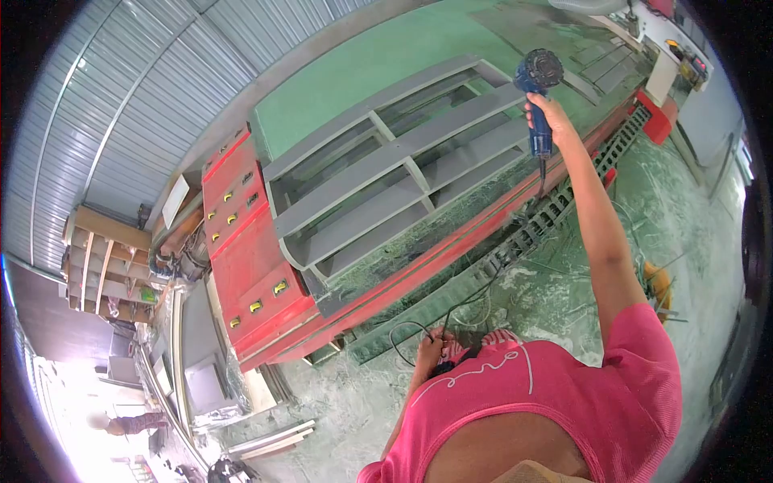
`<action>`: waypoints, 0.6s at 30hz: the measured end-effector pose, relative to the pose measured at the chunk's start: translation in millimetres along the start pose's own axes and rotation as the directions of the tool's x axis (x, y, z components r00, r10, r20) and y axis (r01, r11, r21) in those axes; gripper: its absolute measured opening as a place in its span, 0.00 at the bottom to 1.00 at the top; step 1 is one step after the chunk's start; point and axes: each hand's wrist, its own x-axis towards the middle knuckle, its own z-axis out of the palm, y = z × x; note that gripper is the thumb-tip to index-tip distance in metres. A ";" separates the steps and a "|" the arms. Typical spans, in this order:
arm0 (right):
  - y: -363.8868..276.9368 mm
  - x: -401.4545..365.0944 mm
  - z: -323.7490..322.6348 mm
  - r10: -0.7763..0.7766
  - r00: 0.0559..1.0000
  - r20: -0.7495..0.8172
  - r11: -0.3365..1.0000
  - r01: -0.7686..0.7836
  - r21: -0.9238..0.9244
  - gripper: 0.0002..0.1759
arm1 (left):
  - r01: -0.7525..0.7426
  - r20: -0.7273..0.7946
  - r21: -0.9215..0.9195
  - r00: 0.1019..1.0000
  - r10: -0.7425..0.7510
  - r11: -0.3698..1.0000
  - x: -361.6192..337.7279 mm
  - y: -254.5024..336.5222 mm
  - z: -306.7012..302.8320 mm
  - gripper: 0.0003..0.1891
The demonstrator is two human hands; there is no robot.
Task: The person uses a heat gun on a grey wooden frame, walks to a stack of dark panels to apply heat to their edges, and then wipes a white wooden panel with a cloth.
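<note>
- The blue blower is a hand-held power tool with a round black housing on top and a blue grip below. It is in the upper right of the frame, held upright in the air with its round end turned up and left. The right hand is closed around the grip.
- The black cord is thin. It leaves the bottom of the grip, runs down and left, and forms a loose loop at lower centre. The left hand pinches it there.
</note>
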 end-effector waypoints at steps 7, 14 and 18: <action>7.6 28.7 -27.2 -0.011 0.999 -0.049 1.000 0.011 -0.010 0.18 | -0.026 -0.068 -0.046 0.997 0.023 0.999 -12.1 4.0 16.3 0.16; 15.5 40.8 -32.0 0.036 0.999 -0.024 0.998 -0.035 0.054 0.18 | 0.027 -0.117 -0.073 0.992 -0.035 0.997 -13.8 19.6 28.6 0.15; 23.6 50.2 -38.2 0.082 0.996 -0.027 0.993 -0.079 0.092 0.18 | 0.012 -0.099 -0.065 0.995 -0.018 0.998 -7.6 12.6 28.6 0.15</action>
